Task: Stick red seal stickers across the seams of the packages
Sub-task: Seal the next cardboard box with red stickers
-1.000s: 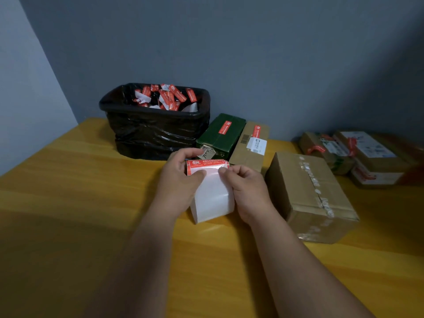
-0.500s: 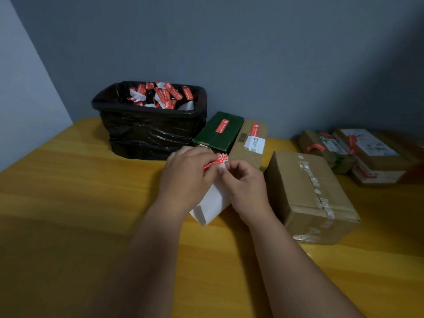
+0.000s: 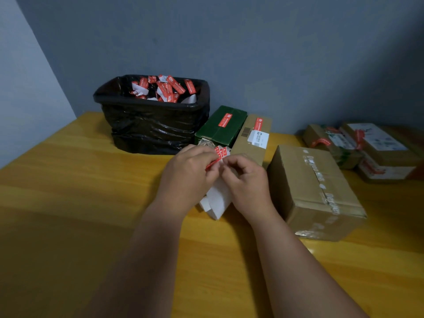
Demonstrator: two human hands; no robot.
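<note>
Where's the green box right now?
In the head view, the green box sits at the table's back, between the black bin on its left and a long brown box on its right.

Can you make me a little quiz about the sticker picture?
1. True or false: the green box already wears a red seal sticker.
2. What are the left hand and right hand holding together? A) scissors B) white sticker strip C) tape roll
3. Which has no red seal on top: the big brown box or the narrow brown box?

Key: 1 true; 2 B; 3 the big brown box.
</note>
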